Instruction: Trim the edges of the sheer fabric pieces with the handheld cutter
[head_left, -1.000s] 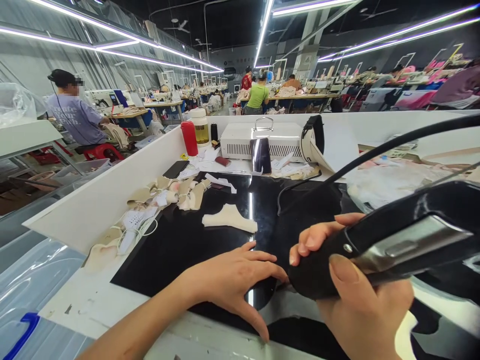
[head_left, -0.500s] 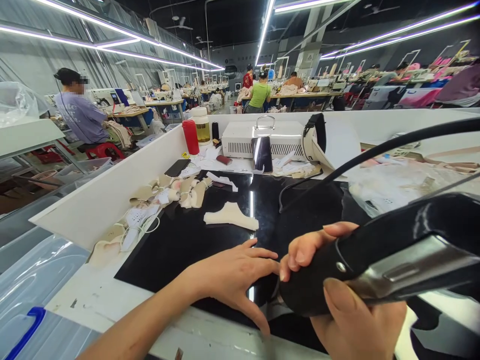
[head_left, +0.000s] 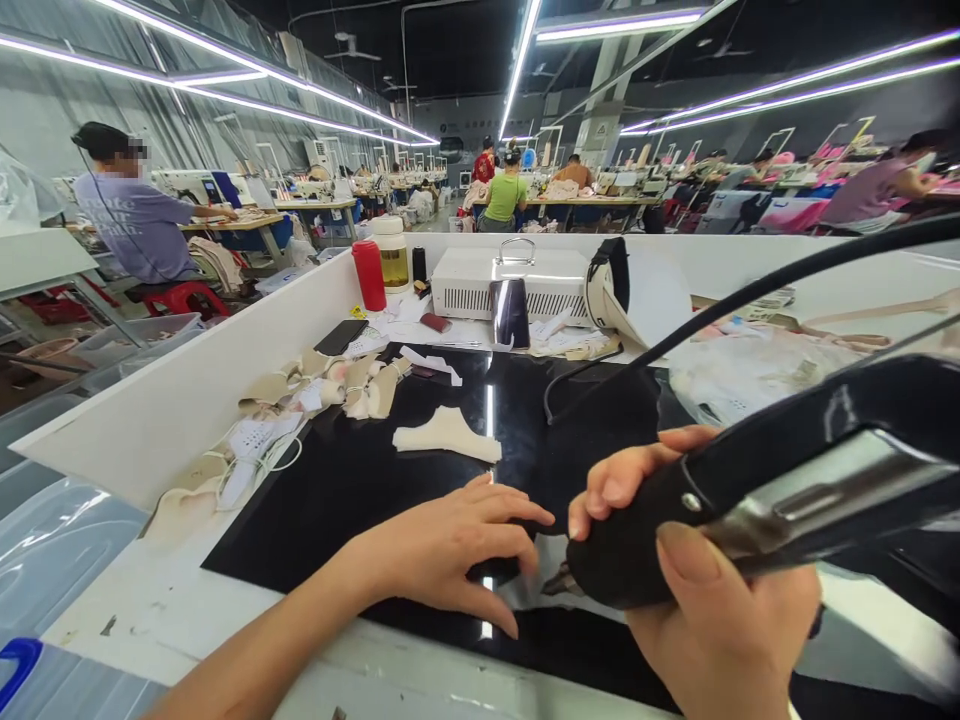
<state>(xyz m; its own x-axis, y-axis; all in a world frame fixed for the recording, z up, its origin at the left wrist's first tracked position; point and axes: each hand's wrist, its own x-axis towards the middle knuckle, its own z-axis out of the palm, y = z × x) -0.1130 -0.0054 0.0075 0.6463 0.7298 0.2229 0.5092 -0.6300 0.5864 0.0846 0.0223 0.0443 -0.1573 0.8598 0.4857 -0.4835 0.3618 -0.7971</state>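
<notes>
My right hand [head_left: 720, 610] grips a black handheld power tool [head_left: 630, 560] with a long metal lever and a thick black cable. The tool's narrow metal tip [head_left: 562, 580] points left, low over the bench. My left hand [head_left: 450, 545] is just left of the tip, palm down and fingers apart, holding nothing that I can see. Under both lies a glossy black sheet [head_left: 337, 510]. A greyish, see-through patch [head_left: 529, 590] shows between my left fingers and the tip; I cannot make out what it is. Beyond my left hand rests a cream foam piece [head_left: 446, 435].
A white vented box [head_left: 457, 275] stands at the back, a phone [head_left: 510, 312] leaning on it. Beside it are a red bottle [head_left: 368, 275] and a jar [head_left: 391, 255]. Fabric cups [head_left: 375, 388] lie left, plastic bags [head_left: 742, 370] right. Co-workers sit beyond the white walls.
The view has shifted a little. My left hand has drawn slightly away from the tool, its fingers more bent. The tool's metal tip and the greyish patch show more plainly.
</notes>
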